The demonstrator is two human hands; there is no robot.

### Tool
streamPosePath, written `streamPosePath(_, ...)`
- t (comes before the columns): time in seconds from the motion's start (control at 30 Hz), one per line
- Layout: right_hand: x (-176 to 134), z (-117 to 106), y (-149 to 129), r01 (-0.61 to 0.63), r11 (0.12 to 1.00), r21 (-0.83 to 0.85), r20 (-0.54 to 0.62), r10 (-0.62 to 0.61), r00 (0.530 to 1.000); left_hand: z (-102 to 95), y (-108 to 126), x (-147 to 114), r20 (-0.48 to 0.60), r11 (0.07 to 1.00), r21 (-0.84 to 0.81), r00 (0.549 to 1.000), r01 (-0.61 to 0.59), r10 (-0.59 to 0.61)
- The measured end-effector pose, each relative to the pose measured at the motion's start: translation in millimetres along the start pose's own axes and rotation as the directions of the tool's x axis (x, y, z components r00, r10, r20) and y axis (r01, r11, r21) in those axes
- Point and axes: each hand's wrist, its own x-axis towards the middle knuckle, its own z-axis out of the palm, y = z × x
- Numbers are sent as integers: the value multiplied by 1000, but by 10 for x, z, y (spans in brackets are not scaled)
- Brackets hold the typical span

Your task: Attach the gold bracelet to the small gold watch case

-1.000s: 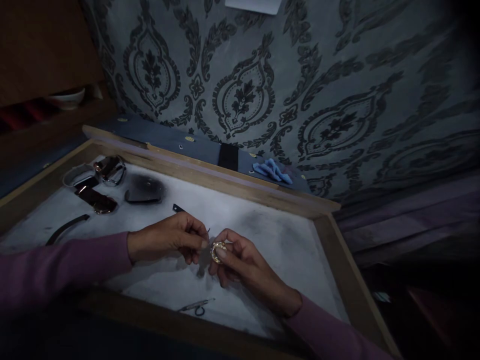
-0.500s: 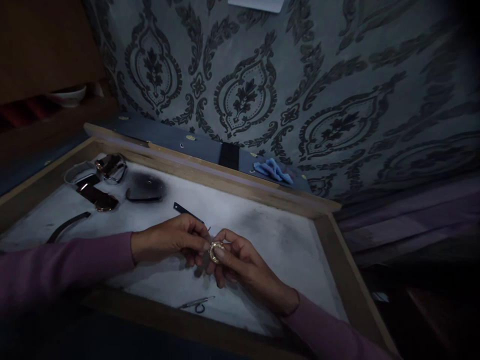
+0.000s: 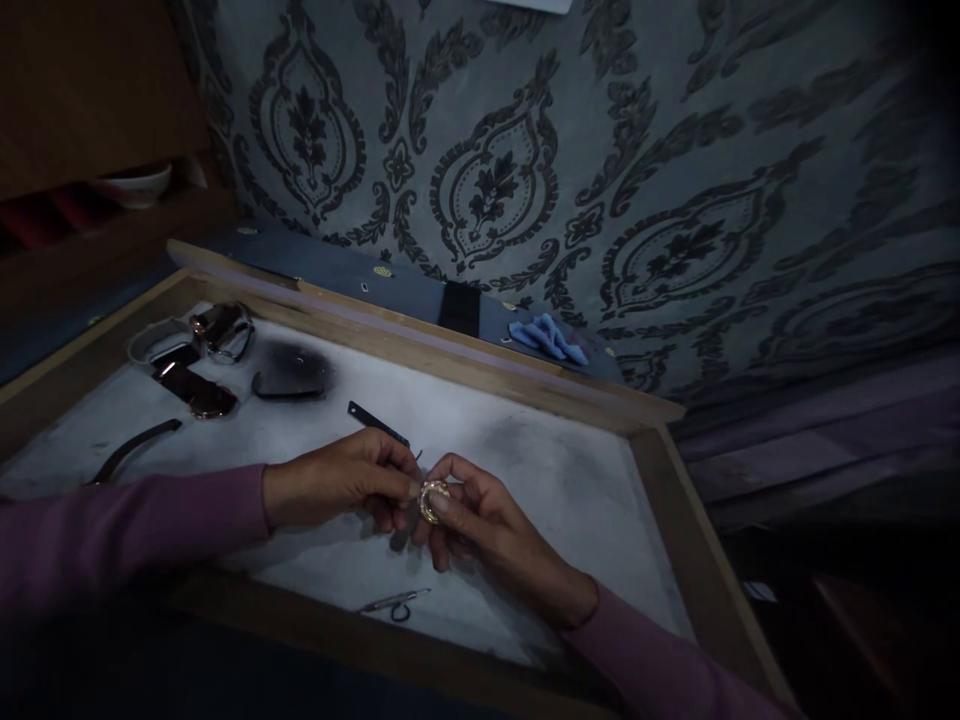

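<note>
A small round watch case [image 3: 433,502] with a shiny gold rim is held between the thumb and fingers of my right hand [image 3: 491,530], above the white floor of a shallow wooden tray. From the left, my left hand [image 3: 356,478] meets it, thumb and forefinger pinched together at the case's edge. Whatever those left fingertips grip is hidden. Just behind my left hand lies a thin dark flat strip [image 3: 377,422] with a hole at one end. Below both hands, a slim metal pen-like tool [image 3: 393,600] rests beside a small dark loop [image 3: 400,612].
The wooden tray [image 3: 442,352] has raised walls. In its left part are several watches [image 3: 196,390], a dark curved case-like thing [image 3: 289,378] and a dark curved strap [image 3: 135,445]. A blue cloth [image 3: 547,338] lies behind the back wall, before a patterned wall.
</note>
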Motion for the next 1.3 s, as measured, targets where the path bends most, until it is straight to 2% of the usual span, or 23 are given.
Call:
streamPosePath(0.63,-9,8,-1,18,1000,6,10,-18,1000,71,-6,-43,-39,1000,16,999,4,-3)
streamPosePath(0.9,15,-32,78,18,1000,-13,27,-18,999,47,-21,-14,-8,998,54,1000,-20,20)
streamPosePath(1.3,28,7,86,62,998,-9,-18,-62,998,63,-10,-8,-36,991,132,999,-23,28)
